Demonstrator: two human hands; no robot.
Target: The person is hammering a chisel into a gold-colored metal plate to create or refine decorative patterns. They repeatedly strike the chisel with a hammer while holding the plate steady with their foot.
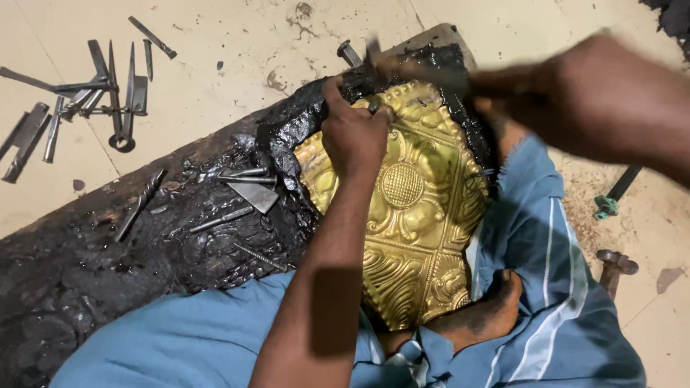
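The embossed brass sheet (pixel 413 215) lies bedded in a bed of black pitch (pixel 215 237) on a long dark wooden plank (pixel 86 215), and everything else is best placed from it. The left hand (pixel 353 133) rests on the upper left part of the sheet, its fingers curled closed around a small metal punch (pixel 374 105) whose tip meets the sheet near its top edge. The right hand (pixel 575 93) hangs above the sheet's upper right corner, blurred by motion; it seems to be clenched on the handle of a hammer (pixel 402 66), whose head sits just over the punch, though the blur makes the grip hard to read for certain. Left of the sheet, several loose punches and a flat blade (pixel 253 194) lie on the pitch. Farther left, well apart from the sheet, a scatter of steel chisels (pixel 93 93) lies on the pale floor (pixel 215 43). Below and to the right of the sheet, blue cloth with white stripes (pixel 546 287) covers the person's legs, and a bare foot (pixel 481 316) presses against the sheet's lower edge. Right of the sheet, on the floor, lie a green-tipped tool (pixel 607 205) and another hammer head (pixel 617 263).
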